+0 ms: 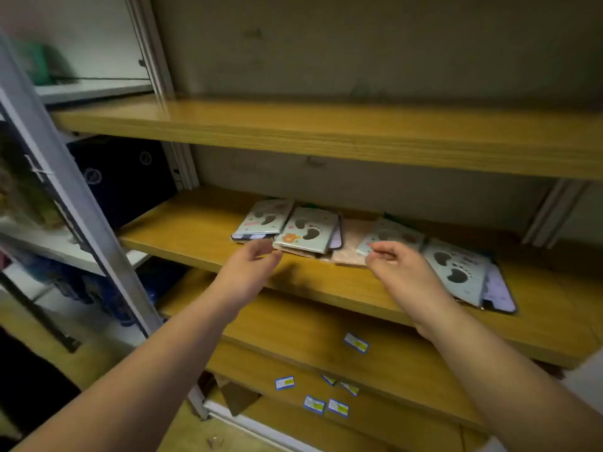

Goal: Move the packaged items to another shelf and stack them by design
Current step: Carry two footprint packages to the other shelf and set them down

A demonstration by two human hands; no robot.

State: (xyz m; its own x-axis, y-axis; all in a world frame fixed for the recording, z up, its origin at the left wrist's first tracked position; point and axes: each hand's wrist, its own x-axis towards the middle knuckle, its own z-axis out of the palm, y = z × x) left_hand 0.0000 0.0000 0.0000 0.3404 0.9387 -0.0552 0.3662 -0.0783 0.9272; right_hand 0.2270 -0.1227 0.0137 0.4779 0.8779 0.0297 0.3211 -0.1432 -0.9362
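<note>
Packs lie flat in a row on the middle shelf (202, 233), each with two dark bean shapes on pale green. The far left pack (263, 218) and the second pack (308, 230) point their long sides away toward the wall, leaning a bit right. The right pack (456, 272) is turned so its long side runs toward the front right. The left hand (253, 265) hovers just before the second pack, fingers curled, holding nothing. The right hand (399, 267) pinches the corner of the middle pack (390, 236). Small blue tags (356, 342) lie on the lower shelves.
</note>
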